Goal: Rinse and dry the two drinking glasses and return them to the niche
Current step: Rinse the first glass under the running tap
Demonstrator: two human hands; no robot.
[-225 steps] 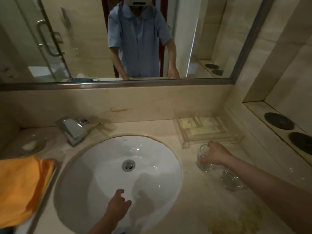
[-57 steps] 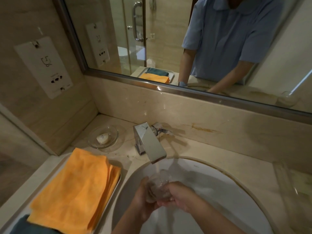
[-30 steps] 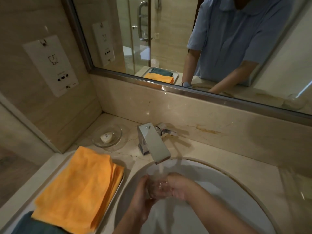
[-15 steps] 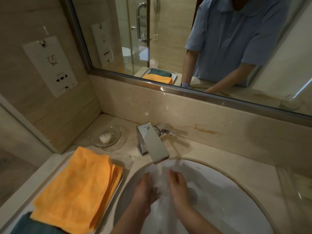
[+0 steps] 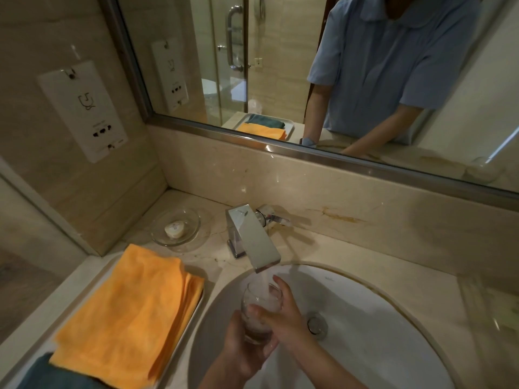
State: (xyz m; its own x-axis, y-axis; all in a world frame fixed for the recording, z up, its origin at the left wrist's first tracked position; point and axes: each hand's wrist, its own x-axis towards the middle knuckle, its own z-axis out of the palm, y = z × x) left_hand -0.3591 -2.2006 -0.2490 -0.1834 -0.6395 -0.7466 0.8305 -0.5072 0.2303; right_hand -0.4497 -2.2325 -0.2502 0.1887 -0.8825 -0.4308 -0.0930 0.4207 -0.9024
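While water runs from the square chrome tap (image 5: 254, 238) into the white oval sink (image 5: 373, 327), a clear rounded glass (image 5: 259, 307) sits upright under the stream, partly filled. Left hand (image 5: 243, 350) grips its base; right hand (image 5: 283, 314) wraps its side. At ten o'clock, folded orange towels (image 5: 126, 310) fill a tray (image 5: 179, 332) on the stone surface (image 5: 379, 256).

Single head view, close above sink (image 5: 365, 346), angled forward-down toward mirror (image 5: 280, 66) (wide-angle, no second view)

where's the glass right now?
Head view, lower centre: the glass is upright over the sink, under the faucet stream, held by the left hand and the right hand.
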